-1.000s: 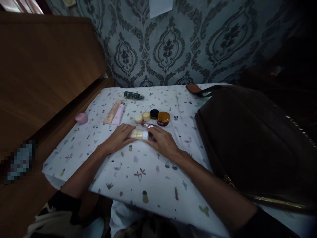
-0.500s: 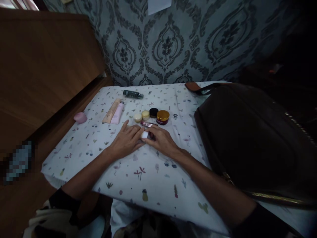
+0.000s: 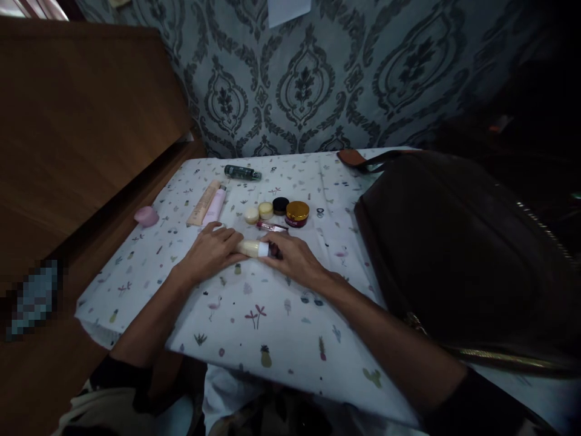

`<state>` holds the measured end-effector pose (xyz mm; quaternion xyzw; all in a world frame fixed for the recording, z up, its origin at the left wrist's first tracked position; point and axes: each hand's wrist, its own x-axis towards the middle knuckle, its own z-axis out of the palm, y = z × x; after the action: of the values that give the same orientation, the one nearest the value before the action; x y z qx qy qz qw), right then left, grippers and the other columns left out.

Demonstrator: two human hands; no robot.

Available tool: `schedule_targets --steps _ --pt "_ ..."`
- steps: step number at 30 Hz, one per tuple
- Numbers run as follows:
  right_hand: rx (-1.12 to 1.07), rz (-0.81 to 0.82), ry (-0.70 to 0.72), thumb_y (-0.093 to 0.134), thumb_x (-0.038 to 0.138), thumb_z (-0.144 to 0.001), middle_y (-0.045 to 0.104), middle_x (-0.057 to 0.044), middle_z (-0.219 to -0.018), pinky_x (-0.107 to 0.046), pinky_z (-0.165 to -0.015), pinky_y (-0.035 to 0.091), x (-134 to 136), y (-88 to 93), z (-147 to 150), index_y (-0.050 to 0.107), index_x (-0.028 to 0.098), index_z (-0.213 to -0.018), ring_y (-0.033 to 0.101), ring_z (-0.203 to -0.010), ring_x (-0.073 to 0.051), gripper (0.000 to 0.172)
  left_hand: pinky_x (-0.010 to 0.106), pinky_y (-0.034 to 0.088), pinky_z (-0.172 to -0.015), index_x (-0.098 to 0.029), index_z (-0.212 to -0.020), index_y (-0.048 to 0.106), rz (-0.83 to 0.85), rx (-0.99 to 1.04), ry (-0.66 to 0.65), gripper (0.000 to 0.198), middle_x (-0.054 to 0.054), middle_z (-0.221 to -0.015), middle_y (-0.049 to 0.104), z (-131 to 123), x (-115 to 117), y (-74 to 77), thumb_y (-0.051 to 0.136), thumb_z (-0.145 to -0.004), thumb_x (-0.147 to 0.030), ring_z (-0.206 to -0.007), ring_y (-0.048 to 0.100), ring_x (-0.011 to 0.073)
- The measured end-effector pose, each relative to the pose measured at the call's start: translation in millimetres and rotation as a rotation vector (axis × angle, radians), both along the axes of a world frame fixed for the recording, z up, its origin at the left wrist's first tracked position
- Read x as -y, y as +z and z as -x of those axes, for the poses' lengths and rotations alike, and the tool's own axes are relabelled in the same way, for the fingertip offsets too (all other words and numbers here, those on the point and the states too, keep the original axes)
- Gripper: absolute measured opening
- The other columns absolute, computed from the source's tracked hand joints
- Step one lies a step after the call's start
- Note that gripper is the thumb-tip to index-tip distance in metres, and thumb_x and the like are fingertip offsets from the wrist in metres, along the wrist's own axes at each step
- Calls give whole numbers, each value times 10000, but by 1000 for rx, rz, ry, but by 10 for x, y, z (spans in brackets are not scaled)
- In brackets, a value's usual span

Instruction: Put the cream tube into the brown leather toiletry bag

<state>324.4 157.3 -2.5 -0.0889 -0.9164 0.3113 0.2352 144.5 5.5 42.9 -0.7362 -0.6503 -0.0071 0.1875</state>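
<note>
A small pale-yellow bottle point(image 3: 249, 248) with a white collar or cap lies sideways between my hands, low over the cloth. My left hand point(image 3: 212, 249) is closed around its left end. At the white end, my right hand point(image 3: 293, 257) is closed, its thumb and fingers around a dark piece that is mostly hidden. Just beyond the fingers lies a slim tube with a dark red end point(image 3: 271, 227). Behind it stand two small cream-lidded jars point(image 3: 265, 210), a black-lidded jar point(image 3: 280, 206) and a larger gold-lidded jar point(image 3: 297, 213).
Two squeeze tubes point(image 3: 204, 203) and a dark green bottle point(image 3: 242, 173) lie farther back. A pink rounded object point(image 3: 146, 216) sits at the left edge of the printed tablecloth point(image 3: 290, 339). A large dark bag point(image 3: 467, 260) covers the right side, beside the patterned wall point(image 3: 304, 85).
My left hand has slid left, uncovering the pale-yellow body of the bottle. My right hand has stayed nearly in place at the white end.
</note>
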Motion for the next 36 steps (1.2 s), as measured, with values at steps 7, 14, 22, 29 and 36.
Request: schedule_targets --steps 7,14,22,29,36 --pt "-13 -9 -14 706 275 -895 678 -58 -999 -324 -759 505 -18 -32 1 645 198 -1158 643 -837 -204 281 498 426 -1046 -190 -1021 583 -4 -12 67 192 82 -961 719 -23 -9 -52 460 -1024 -338 -912 679 251" --pt "28 -46 -32 739 271 -865 658 -41 -905 -298 -713 479 -21 -49 17 651 177 -1102 613 -775 -190 270 566 283 -1179 -142 -1371 447 58 113 -3 521 170 -1371 610 -186 -7 -103 400 -1025 -529 -1274 581 286" --pt "-7 -77 32 714 216 -870 647 -31 -903 -283 -701 449 -7 -51 5 625 192 -1076 588 -783 -188 226 371 492 -824 -192 -1168 572 222 318 82 392 86 -1108 632 -46 14 34 436 -1013 -525 -997 593 241" --pt "-18 64 16 727 231 -855 672 -59 -1023 -307 -742 477 -29 -48 12 633 182 -1182 613 -799 -185 345 362 469 -764 -187 -1059 565 123 328 42 403 81 -1022 582 77 38 -32 492 -976 -574 -932 557 243" --pt "-96 375 77 562 399 -971 628 -13 -864 -290 -681 456 27 56 -12 568 199 -1145 593 -752 -172 265 334 479 -708 -205 -1109 494 -8 375 111 399 58 -1002 618 43 19 -87 548 -953 -568 -880 615 226"
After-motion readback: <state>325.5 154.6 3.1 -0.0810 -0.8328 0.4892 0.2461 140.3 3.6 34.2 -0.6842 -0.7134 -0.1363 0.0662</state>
